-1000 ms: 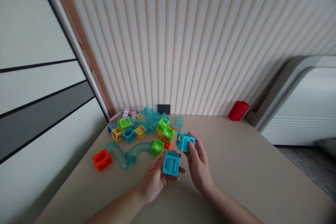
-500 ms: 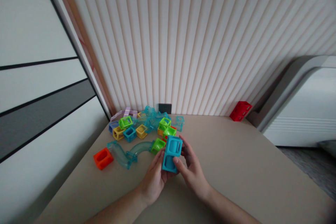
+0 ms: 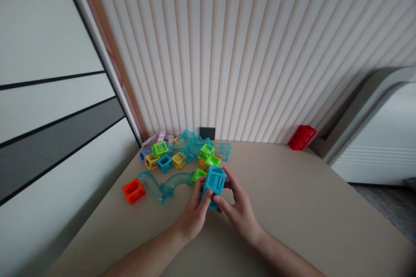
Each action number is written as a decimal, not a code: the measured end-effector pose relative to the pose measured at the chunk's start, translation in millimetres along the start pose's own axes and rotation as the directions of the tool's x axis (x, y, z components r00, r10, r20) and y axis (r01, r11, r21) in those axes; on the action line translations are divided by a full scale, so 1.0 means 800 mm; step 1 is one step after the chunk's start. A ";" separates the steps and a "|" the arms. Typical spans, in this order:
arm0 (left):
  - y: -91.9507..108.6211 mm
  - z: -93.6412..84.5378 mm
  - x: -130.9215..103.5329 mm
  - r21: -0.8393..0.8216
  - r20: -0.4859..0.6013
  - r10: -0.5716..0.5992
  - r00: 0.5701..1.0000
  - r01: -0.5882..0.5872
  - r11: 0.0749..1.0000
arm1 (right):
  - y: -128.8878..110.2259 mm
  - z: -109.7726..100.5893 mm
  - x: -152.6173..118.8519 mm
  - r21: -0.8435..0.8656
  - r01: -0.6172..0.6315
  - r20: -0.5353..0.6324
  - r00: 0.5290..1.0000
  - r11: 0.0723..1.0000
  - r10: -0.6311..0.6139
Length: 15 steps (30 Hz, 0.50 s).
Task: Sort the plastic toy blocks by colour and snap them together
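Between my two hands is a blue two-cell block [image 3: 216, 178], raised above the table and tilted, its hollow openings facing me. My left hand [image 3: 194, 214] grips its left side, with the thumb across the lower cell. On the right side, my right hand [image 3: 239, 210] has its thumb against the lower part and its fingers behind the block. Just behind the hands lies a green block [image 3: 197, 176], joined to or touching a clear blue curved tube [image 3: 178, 180]. Another green block [image 3: 212, 162] is partly hidden by the held one.
An orange block [image 3: 133, 191] lies at the left of the table [image 3: 279, 207]. At the back are yellow blocks [image 3: 178, 160], a blue block [image 3: 164, 163], clear tube pieces [image 3: 191, 149] and lilac pieces [image 3: 162, 137]. A red box [image 3: 302, 137] stands by the ribbed wall [image 3: 234, 52].
The blue block has been tipped so its top end shows more. My left thumb has moved onto its front. The whole view has shifted slightly.
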<state>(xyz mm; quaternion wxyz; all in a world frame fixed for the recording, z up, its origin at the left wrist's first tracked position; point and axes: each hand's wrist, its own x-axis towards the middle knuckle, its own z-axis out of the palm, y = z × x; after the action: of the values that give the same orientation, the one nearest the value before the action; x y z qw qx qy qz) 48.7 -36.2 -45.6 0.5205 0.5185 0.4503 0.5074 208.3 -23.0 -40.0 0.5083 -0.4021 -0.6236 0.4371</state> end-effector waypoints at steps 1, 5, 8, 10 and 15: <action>0.001 0.001 0.000 0.002 0.001 -0.006 1.000 0.006 1.000 | 0.000 0.000 0.000 -0.004 0.005 0.006 1.000 1.000 -0.005; 0.004 0.003 0.002 0.018 -0.015 -0.017 1.000 0.017 1.000 | 0.001 0.000 0.002 -0.032 0.040 -0.005 0.999 0.999 -0.040; 0.007 0.003 0.002 0.007 -0.033 0.007 0.999 -0.007 1.000 | 0.002 -0.002 0.006 -0.043 0.012 0.012 1.000 0.999 -0.012; 0.008 0.002 0.002 -0.041 -0.017 0.002 1.000 -0.003 0.999 | 0.001 -0.004 0.008 -0.065 -0.001 0.029 1.000 0.998 0.003; 0.011 0.000 0.000 -0.301 0.140 -0.131 0.981 0.168 0.939 | -0.002 -0.011 0.010 -0.177 0.042 0.016 0.999 0.983 -0.040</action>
<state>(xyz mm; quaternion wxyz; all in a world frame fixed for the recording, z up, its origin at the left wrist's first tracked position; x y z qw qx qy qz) 47.9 -36.5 -36.9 0.6585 0.4228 0.3713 0.4997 215.9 -14.8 -35.1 0.4754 -0.4302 -0.6713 0.3718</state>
